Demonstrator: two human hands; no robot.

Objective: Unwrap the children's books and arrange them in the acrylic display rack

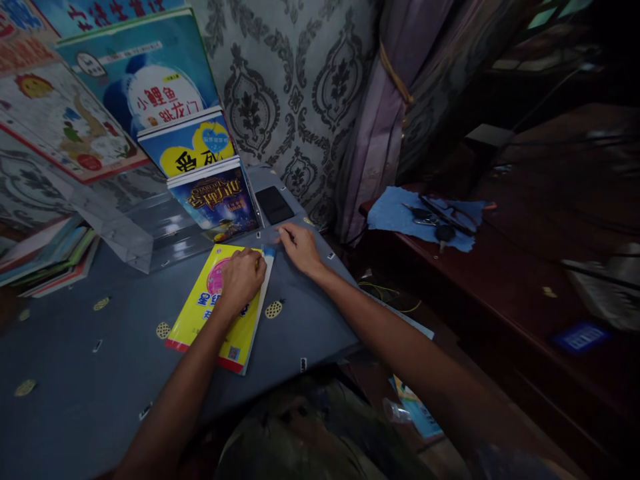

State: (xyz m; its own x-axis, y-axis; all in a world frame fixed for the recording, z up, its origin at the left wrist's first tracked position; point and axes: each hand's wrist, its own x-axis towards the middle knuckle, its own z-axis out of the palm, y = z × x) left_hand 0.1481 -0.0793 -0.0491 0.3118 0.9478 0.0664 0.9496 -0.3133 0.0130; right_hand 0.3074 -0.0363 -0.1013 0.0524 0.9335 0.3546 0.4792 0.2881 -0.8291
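A yellow book (200,319) lies flat on the grey table (100,373). My left hand (243,277) rests on the book's upper right part, fingers curled and pressing near its top corner. Just to the right, my right hand (299,247) lies on the table with its fingers pinched on a strip of clear tape (273,240) at the book's top corner. A small blue patch (269,252) shows on that corner between the two hands.
Several picture books (215,200) lean in a clear stand against the patterned wall. A black phone (274,204) lies behind my hands. A book stack (45,260) sits at left. To the right, a dark wooden bench (500,280) holds a blue cloth (400,213) with scissors and keys.
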